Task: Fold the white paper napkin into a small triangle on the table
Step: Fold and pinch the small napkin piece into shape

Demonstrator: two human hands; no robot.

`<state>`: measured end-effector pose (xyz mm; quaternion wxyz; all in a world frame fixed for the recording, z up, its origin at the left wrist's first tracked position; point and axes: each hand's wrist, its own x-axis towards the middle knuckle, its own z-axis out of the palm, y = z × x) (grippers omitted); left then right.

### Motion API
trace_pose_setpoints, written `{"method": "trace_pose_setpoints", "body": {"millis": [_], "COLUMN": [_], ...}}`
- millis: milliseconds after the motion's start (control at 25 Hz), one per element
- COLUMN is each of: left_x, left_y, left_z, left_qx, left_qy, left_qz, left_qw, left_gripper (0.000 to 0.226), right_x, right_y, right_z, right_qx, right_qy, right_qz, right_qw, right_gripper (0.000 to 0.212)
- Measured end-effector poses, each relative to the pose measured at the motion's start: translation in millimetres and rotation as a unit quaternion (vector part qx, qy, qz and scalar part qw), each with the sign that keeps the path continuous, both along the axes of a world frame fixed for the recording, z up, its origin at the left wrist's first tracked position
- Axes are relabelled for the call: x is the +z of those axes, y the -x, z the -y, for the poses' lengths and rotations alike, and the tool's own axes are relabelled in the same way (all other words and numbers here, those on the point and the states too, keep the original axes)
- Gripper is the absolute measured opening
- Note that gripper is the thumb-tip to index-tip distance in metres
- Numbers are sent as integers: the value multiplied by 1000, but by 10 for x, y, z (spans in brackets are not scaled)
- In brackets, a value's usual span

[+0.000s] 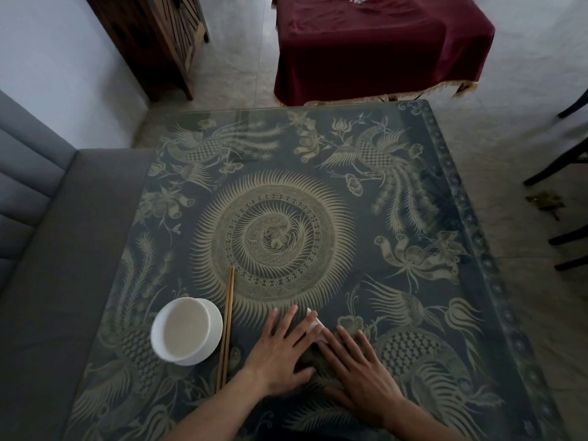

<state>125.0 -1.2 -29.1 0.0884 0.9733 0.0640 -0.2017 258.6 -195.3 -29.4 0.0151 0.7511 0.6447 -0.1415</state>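
Pressing flat with both hands in the lower middle of the frame: left hand and right hand, fingers straight and spread, gripping nothing. Showing only a small white piece of the napkin between the fingertips, on the table. Likely handling as very light, soft and easy to tear, probably sliding on the smooth top; better pinching at a free corner. Standing at lower left, a white bowl, apparently empty, beside chopsticks.

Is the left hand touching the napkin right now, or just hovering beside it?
Touching. The head view shows the left hand lying flat with straight fingers over the white napkin, whose corner shows past the fingertips.
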Motion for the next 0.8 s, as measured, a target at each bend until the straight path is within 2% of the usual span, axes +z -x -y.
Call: {"method": "trace_pose_setpoints", "body": {"millis": [360,560,800], "left_x": [45,-20,-46], "left_y": [-40,208,293], "left_z": [-192,6,129], "left_qx": [-37,-37,-12], "left_qy": [-10,6,11], "left_qz": [-42,19,28], "left_qw": [998,999,999], "left_gripper": [93,89,83], "right_x": [22,-25,-23], "right_y": [-29,-17,-24], "right_z": [-2,14,11], "right_qx": [-7,-13,-13], "right_qy": [32,40,49], "right_qz": [-10,-17,-20], "right_qw": [999,999,999], "right_gripper": [78,79,78]}}
